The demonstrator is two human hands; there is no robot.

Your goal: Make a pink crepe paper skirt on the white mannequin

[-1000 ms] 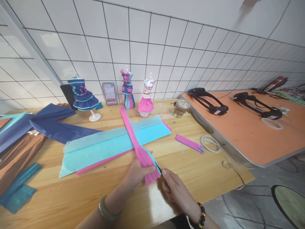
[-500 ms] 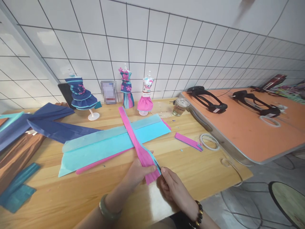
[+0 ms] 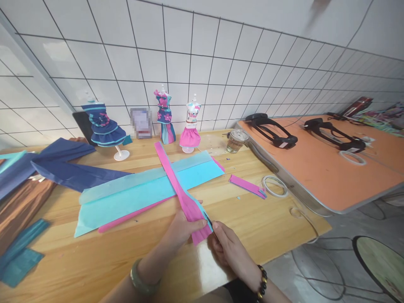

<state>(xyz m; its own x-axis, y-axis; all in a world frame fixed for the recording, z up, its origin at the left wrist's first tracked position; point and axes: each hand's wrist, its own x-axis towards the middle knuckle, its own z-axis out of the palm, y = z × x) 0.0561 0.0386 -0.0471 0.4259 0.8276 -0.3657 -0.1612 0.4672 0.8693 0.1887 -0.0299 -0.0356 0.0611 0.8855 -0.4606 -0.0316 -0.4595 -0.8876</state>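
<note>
A long pink crepe paper strip (image 3: 170,170) with a light-blue edge slants toward me over the table. My left hand (image 3: 179,231) is closed on its near end, thumb on top. At the strip's right edge, my right hand (image 3: 230,248) grips dark-bladed scissors (image 3: 207,219), whose handles are hidden in the fingers. The blades touch the light-blue edge beside my left thumb. Under the strip lies a wide light-blue crepe paper sheet (image 3: 126,210), with a pink piece (image 3: 139,216) showing along its lower side.
Three dressed miniature mannequins, blue (image 3: 107,126), multicoloured (image 3: 164,118) and pink-skirted (image 3: 190,134), stand by the tiled wall. A lidded cup (image 3: 236,141), folded pink strip (image 3: 248,186) and tape roll (image 3: 263,187) sit rightward. Navy paper (image 3: 85,170) and brown paper (image 3: 28,202) lie left. Black headsets (image 3: 274,134) rest on an orange table (image 3: 328,168).
The view has shifted slightly, so the background sits a little further left. Both hands keep their hold on the strip and the scissors, with hardly any movement.
</note>
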